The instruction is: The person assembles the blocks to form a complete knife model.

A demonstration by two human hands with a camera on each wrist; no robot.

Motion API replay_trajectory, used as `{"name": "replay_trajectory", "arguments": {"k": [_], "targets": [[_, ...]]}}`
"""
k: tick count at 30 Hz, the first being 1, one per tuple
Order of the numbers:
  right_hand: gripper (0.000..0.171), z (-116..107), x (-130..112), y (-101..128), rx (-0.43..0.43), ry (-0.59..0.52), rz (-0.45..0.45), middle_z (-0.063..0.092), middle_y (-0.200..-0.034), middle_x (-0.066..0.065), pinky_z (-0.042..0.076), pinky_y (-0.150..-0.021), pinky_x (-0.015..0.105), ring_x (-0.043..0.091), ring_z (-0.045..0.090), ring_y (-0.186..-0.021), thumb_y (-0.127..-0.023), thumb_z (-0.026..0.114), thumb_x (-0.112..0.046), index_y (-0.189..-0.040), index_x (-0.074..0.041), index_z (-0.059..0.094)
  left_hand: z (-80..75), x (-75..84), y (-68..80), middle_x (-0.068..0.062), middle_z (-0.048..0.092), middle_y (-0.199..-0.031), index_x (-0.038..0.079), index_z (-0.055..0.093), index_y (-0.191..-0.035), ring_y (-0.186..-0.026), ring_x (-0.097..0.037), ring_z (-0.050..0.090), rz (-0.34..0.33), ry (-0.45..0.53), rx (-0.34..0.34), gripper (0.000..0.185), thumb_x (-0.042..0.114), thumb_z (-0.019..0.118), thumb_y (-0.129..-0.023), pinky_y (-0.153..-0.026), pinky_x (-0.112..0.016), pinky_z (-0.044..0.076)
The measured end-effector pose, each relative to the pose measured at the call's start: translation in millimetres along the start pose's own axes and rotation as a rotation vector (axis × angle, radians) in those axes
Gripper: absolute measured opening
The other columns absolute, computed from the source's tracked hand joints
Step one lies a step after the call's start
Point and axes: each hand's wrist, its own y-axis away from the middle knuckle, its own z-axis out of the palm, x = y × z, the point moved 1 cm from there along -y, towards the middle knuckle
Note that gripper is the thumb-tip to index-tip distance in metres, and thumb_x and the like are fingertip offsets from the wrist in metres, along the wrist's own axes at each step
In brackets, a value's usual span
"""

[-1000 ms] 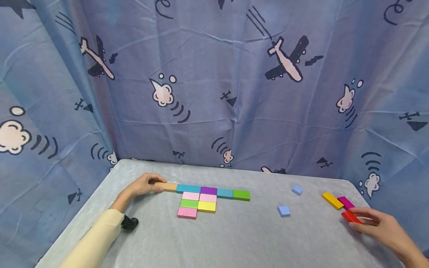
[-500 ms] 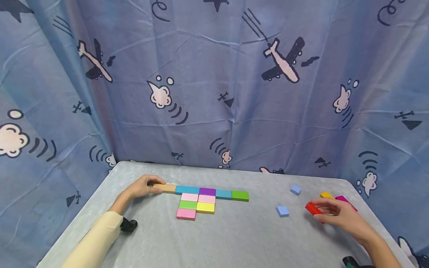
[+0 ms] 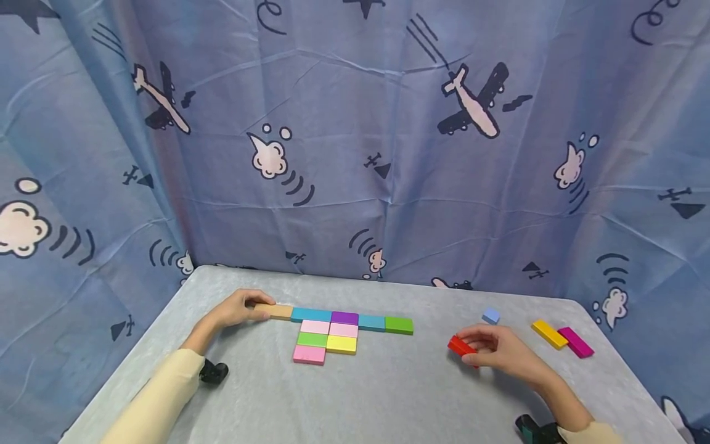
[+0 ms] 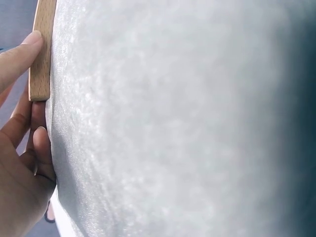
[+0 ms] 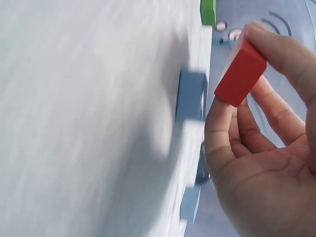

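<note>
Block row [image 3: 312, 315] left on table [image 3: 388, 401], loose blocks [image 3: 549, 334] right, curtain [image 3: 333, 154] behind

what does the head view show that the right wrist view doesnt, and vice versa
Only the head view shows the left hand on the tan block, plus the magenta block and amber block.

Only the right wrist view shows a second light blue block, out of sight in the head view.

Both show the right hand pinching the red block, one light blue block, a green block, the table and the patterned curtain.
</note>
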Motion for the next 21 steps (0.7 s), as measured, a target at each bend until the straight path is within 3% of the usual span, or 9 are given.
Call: {"name": "replay_trajectory", "arguments": {"k": [3,11,15,18,21], "targets": [[0.043,12,-8,-10,-0.011,-0.001,-0.014,0.061,-0.113,0.012,0.048,-0.079,0.028,0.028,0.058,-0.096,-0.08,0.076,-0.021,-0.118,-0.005,0.062,0.0,-1.0,-0.9,-0.01,0.065,-0.101,0.003,0.068,-0.107,-0.09,-0.027,0.056,0.007,0.001,-0.004,0.029,0.009,0.075,-0.08,-0.077,-0.035,0.043],[0.038,42,-26,-39,-0.054,0.069,-0.175,0.063,-0.109,0.004,0.048,-0.08,0.033,0.026,0.059,-0.095,-0.077,0.078,-0.016,-0.113,-0.011,0.065,-0.2,-3.6,-1.5,-0.011,0.065,-0.101,0.002,0.068,-0.107,-0.09,-0.027,0.056,0.005,0.005,-0.008,0.028,0.007,0.074,-0.08,-0.077,-0.034,0.043],[0.036,57,-35,-52,-0.073,0.07,-0.197,0.063,-0.108,0.001,0.048,-0.079,0.033,0.024,0.059,-0.094,-0.076,0.079,-0.016,-0.11,-0.014,0.067,-1.3,7.8,0.4,-0.017,0.064,-0.101,-0.004,0.066,-0.107,-0.089,-0.032,0.056,0.014,0.015,-0.013,0.027,0.001,0.072,-0.081,-0.077,-0.037,0.043],[0.034,69,-59,-55,-0.079,0.075,-0.199,0.063,-0.107,0.006,0.048,-0.079,0.039,0.026,0.059,-0.093,-0.077,0.079,-0.014,-0.109,-0.009,0.067,-1.4,14.6,1.1,-0.02,0.063,-0.101,-0.007,0.065,-0.106,-0.09,-0.035,0.055,0.014,0.018,-0.015,0.027,-0.002,0.071,-0.08,-0.077,-0.038,0.043],[0.033,82,-77,-59,-0.092,0.085,-0.218,0.063,-0.107,0.01,0.047,-0.079,0.045,0.03,0.058,-0.093,-0.077,0.078,-0.01,-0.108,-0.005,0.067,-1.6,8.2,-0.3,-0.017,0.064,-0.101,-0.005,0.066,-0.107,-0.089,-0.032,0.056,0.018,0.016,-0.014,0.027,0.001,0.072,-0.081,-0.077,-0.036,0.043]]}}
